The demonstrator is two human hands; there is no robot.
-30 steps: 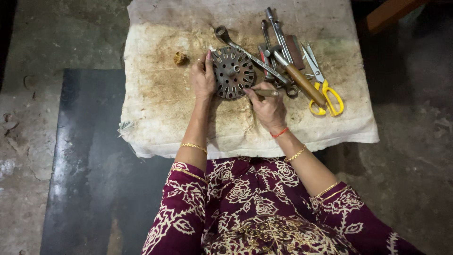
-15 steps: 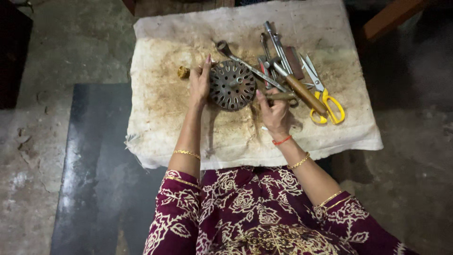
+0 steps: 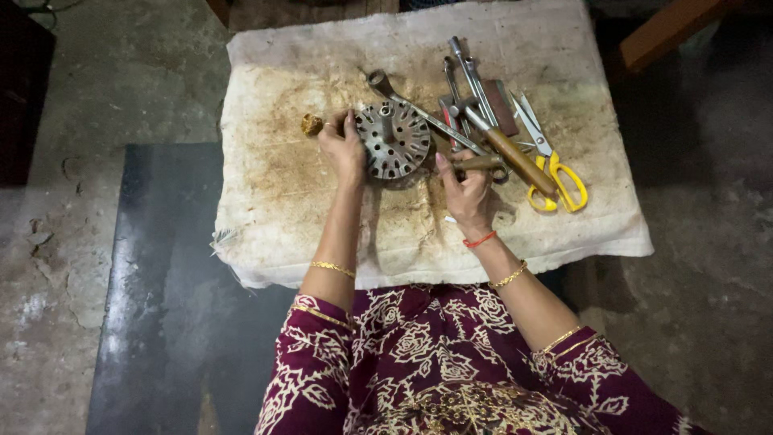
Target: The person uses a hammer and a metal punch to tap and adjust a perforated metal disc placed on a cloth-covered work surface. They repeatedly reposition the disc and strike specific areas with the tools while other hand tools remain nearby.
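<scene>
Centre-frame, left hand [image 3: 342, 149] grips the round perforated metal disc [image 3: 393, 139] by its rim on the stained cloth [image 3: 282, 193], right hand [image 3: 467, 189] closed around a wooden-handled tool [image 3: 477, 163]; best keep disc pinned flat, tool steady.

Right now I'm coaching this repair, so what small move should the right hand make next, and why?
Probably bring the wooden-handled tool a little left onto the round perforated metal part. The left hand steadies that part's left edge, while the right hand grips the tool just beside its right rim.
</scene>
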